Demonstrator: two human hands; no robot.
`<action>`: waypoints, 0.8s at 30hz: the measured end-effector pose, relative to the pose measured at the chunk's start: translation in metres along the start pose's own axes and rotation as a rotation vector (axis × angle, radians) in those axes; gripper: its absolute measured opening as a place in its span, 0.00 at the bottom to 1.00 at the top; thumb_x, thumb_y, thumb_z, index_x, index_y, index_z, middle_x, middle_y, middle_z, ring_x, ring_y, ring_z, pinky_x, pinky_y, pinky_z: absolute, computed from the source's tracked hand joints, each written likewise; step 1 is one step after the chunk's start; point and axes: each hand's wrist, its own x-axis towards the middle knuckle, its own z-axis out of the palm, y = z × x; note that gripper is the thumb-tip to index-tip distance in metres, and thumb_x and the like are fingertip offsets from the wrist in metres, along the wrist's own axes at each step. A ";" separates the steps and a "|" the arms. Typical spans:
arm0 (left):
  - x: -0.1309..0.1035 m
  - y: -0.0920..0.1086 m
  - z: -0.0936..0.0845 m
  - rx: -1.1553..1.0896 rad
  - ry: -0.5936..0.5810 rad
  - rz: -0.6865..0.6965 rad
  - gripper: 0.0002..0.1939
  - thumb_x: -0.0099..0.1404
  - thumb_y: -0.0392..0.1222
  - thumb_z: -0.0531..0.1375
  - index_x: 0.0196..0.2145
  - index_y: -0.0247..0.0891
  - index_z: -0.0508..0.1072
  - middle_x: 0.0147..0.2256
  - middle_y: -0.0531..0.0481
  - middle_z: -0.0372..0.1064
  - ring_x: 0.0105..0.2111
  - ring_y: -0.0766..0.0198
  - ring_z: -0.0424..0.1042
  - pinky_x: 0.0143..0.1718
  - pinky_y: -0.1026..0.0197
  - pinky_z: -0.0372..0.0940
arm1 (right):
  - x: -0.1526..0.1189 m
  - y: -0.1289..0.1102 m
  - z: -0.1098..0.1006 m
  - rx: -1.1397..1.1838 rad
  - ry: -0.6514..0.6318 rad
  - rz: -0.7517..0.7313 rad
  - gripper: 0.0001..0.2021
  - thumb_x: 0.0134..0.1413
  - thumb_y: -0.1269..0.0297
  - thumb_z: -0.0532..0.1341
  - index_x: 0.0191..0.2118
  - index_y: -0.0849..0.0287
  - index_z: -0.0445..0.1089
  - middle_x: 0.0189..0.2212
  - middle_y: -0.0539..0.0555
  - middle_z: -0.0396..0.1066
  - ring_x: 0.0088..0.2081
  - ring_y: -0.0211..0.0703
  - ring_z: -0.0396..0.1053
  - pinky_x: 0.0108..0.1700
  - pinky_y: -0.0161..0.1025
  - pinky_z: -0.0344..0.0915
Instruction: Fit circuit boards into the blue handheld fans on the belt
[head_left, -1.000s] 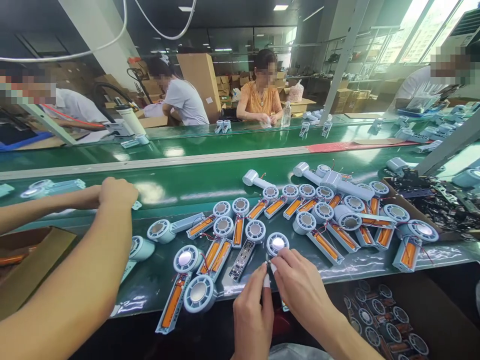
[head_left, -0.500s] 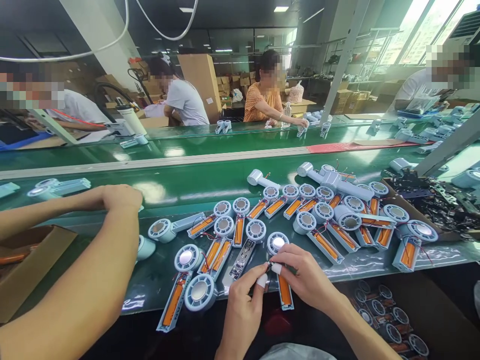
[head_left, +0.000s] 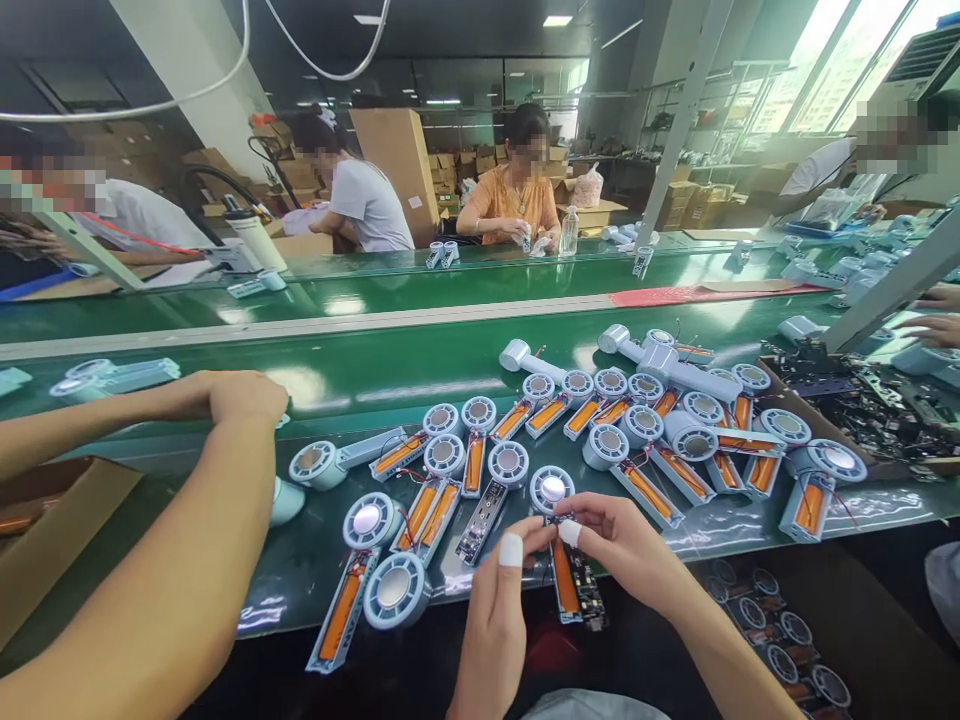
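Head view showed the right hand pinching a narrow black circuit board by its far end, roughly parallel to the orange strip of a light-blue, round-headed plastic unit between the hands; the left hand, thumb lifted, gripped unclearly.

Room over green belt — round-headed units nearer

On the glossy green bench lie many pale-blue, round-headed units (a good few with an orange cell showing), and just beside them at the right stands a carton of dark circuit boards.
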 end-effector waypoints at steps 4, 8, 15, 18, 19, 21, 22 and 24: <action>0.016 -0.012 0.009 0.007 0.000 -0.054 0.23 0.66 0.52 0.56 0.52 0.34 0.71 0.46 0.38 0.77 0.42 0.52 0.77 0.44 0.51 0.72 | -0.002 0.004 -0.001 0.284 -0.045 0.088 0.12 0.54 0.56 0.67 0.38 0.60 0.74 0.28 0.51 0.75 0.33 0.42 0.71 0.41 0.38 0.65; 0.024 -0.012 0.014 -0.055 -0.163 -0.118 0.24 0.62 0.50 0.59 0.52 0.33 0.71 0.42 0.41 0.78 0.36 0.56 0.77 0.39 0.54 0.71 | -0.005 0.007 0.002 0.405 -0.129 0.055 0.08 0.53 0.61 0.66 0.36 0.60 0.73 0.26 0.49 0.72 0.30 0.38 0.68 0.38 0.36 0.63; 0.026 0.005 0.005 -0.210 -0.439 -0.186 0.19 0.61 0.51 0.60 0.42 0.34 0.77 0.40 0.42 0.80 0.39 0.53 0.79 0.43 0.53 0.72 | -0.014 0.011 -0.004 0.418 -0.276 -0.019 0.10 0.51 0.61 0.69 0.37 0.60 0.72 0.28 0.50 0.72 0.31 0.39 0.69 0.38 0.37 0.65; 0.020 0.004 0.007 -0.221 -0.351 -0.153 0.20 0.61 0.47 0.59 0.49 0.36 0.74 0.50 0.40 0.77 0.51 0.52 0.76 0.54 0.51 0.68 | -0.017 0.009 -0.007 0.398 -0.274 -0.022 0.10 0.54 0.61 0.69 0.39 0.60 0.73 0.30 0.51 0.73 0.33 0.39 0.70 0.40 0.38 0.65; 0.018 0.003 0.009 -0.190 -0.279 -0.148 0.20 0.61 0.45 0.58 0.51 0.37 0.73 0.53 0.41 0.76 0.55 0.52 0.73 0.58 0.51 0.65 | -0.018 0.008 -0.008 0.398 -0.249 -0.012 0.09 0.56 0.61 0.68 0.39 0.60 0.73 0.30 0.51 0.74 0.33 0.39 0.70 0.41 0.38 0.66; 0.014 0.001 0.011 -0.092 -0.142 -0.158 0.21 0.63 0.42 0.55 0.53 0.39 0.72 0.56 0.43 0.73 0.60 0.51 0.68 0.62 0.49 0.60 | -0.020 0.005 -0.007 0.447 -0.186 0.040 0.09 0.57 0.62 0.68 0.40 0.60 0.74 0.30 0.51 0.75 0.35 0.40 0.72 0.43 0.38 0.66; 0.013 0.001 0.012 -0.045 -0.099 -0.172 0.21 0.64 0.42 0.54 0.54 0.40 0.72 0.57 0.44 0.72 0.62 0.51 0.66 0.63 0.49 0.58 | -0.020 0.004 -0.005 0.498 -0.154 0.078 0.09 0.56 0.61 0.69 0.41 0.59 0.74 0.31 0.51 0.75 0.35 0.40 0.72 0.44 0.39 0.67; 0.012 0.000 0.013 -0.018 -0.062 -0.179 0.21 0.64 0.41 0.52 0.53 0.40 0.72 0.57 0.45 0.72 0.63 0.50 0.64 0.63 0.49 0.58 | -0.021 0.003 -0.001 0.632 -0.089 0.158 0.11 0.53 0.61 0.70 0.41 0.59 0.75 0.31 0.52 0.75 0.36 0.42 0.75 0.45 0.42 0.69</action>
